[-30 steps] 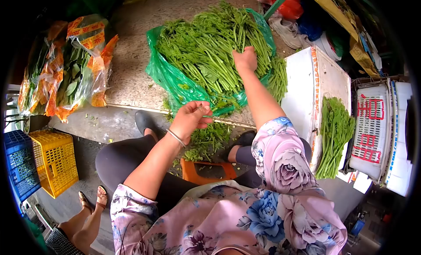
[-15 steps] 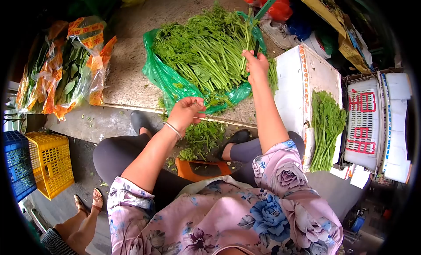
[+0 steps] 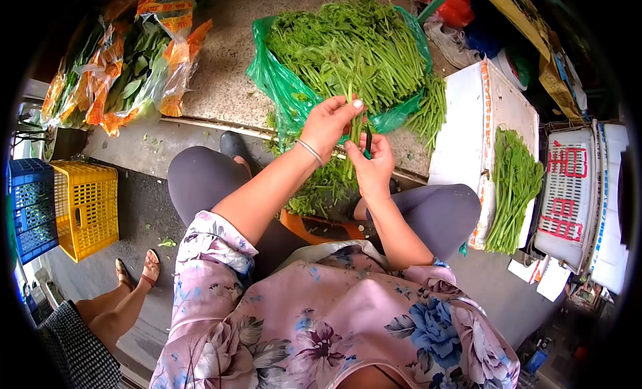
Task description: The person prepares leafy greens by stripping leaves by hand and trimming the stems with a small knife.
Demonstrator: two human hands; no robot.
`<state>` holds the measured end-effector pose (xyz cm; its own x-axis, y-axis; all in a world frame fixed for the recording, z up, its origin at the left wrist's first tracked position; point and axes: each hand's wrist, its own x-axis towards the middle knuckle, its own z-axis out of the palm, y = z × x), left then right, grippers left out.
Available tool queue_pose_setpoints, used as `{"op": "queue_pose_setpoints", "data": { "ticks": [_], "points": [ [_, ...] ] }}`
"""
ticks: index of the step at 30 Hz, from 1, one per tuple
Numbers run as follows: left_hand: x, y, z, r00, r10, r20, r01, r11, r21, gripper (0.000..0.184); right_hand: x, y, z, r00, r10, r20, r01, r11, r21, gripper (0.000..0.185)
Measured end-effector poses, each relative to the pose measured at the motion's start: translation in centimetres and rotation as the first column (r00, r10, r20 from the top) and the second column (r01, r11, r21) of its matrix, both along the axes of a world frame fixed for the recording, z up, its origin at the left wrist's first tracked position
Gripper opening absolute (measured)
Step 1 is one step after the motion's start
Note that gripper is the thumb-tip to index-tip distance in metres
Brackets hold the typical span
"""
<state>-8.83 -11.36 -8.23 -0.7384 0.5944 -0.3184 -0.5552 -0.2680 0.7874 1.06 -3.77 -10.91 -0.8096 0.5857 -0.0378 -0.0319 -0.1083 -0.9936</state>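
Observation:
My left hand [image 3: 329, 125], with a bangle at its wrist, is closed on a few green leafy stalks [image 3: 350, 88], thumb pressed on top. Just below and right of it, my right hand [image 3: 374, 167] is closed round a small tool [image 3: 368, 143] with a dark upper part and some green near the fingers; it looks like a small knife. The lower ends of the stalks pass beside my right fingers. Beyond both hands, a big heap of leafy greens [image 3: 354, 45] lies on an opened green plastic bag [image 3: 264, 68]. Loose leaves [image 3: 317, 192] lie on the ground below my hands.
Bundled greens [image 3: 513, 195] lie on a white foam box [image 3: 461, 118] at right. Leaf-filled plastic bags [image 3: 144, 61] stand far left. Below them are yellow [image 3: 87, 212] and blue crates [image 3: 32, 208]. Another person's feet [image 3: 144, 272] show lower left. An orange stool [image 3: 301, 228] is between my legs.
My right hand has come down and left from the heap with the tool. My left hand has moved right and up, and now grips stalks; both hands are close together.

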Motion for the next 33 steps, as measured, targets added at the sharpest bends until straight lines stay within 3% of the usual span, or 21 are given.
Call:
{"op": "queue_pose_setpoints", "data": {
  "ticks": [5,9,10,15,18,21,23,26,27,29,31,33],
  "points": [
    [0.4,-0.2,0.6,0.989,0.062,0.138,-0.080,0.988,0.133,0.016,0.4,-0.6,0.1,1.000,0.028,0.008,-0.029,0.991,0.132,0.029],
    [0.1,-0.6,0.1,0.973,0.094,0.210,-0.133,0.975,0.180,0.015,0.2,-0.8,0.4,0.996,0.077,-0.044,-0.075,0.996,0.044,0.024],
    [-0.1,-0.7,0.1,0.973,0.112,0.201,-0.148,0.973,0.176,0.017,0.1,-0.6,0.9,0.998,0.056,0.022,-0.057,0.998,0.041,0.018],
    [-0.3,-1.6,0.3,0.988,0.106,0.112,-0.108,0.994,0.008,0.021,-0.3,0.7,3.0,1.000,-0.010,0.006,0.010,1.000,0.019,0.025],
    [0.0,-1.6,-0.2,0.996,0.075,-0.052,-0.085,0.969,-0.231,0.018,-0.9,1.5,5.1,0.997,0.072,-0.037,-0.070,0.997,0.039,0.033],
    [0.3,-1.7,-0.9,0.985,0.008,-0.170,-0.069,0.932,-0.356,0.017,-2.2,1.7,5.6,0.996,0.080,-0.026,-0.075,0.982,0.173,0.037],
    [0.2,-1.9,-2.1,0.970,-0.016,-0.243,-0.080,0.922,-0.378,0.016,-2.8,2.5,4.6,0.992,0.098,0.073,-0.113,0.965,0.236,0.041],
    [0.4,-2.2,-3.3,0.805,-0.104,-0.584,-0.225,0.857,-0.464,0.020,-3.8,2.4,2.7,0.992,0.045,0.121,-0.078,0.955,0.285,0.047],
    [0.5,-2.3,-3.6,0.807,-0.108,-0.580,-0.221,0.856,-0.467,0.020,-4.0,2.4,2.1,0.991,0.043,0.125,-0.077,0.956,0.282,0.047],
    [0.6,-2.6,-3.0,0.713,-0.258,-0.651,-0.297,0.730,-0.615,0.023,-4.2,2.1,1.4,0.988,-0.027,0.155,-0.019,0.956,0.292,0.048],
    [0.6,-2.8,-3.0,0.649,-0.278,-0.708,-0.347,0.720,-0.601,0.022,-4.4,1.9,0.7,0.986,-0.051,0.160,0.000,0.952,0.307,0.050],
    [0.8,-2.9,-3.0,0.581,-0.296,-0.758,-0.397,0.710,-0.581,0.021,-4.5,1.6,0.4,0.988,-0.062,0.141,0.032,0.979,0.203,0.051]
  ]
}}
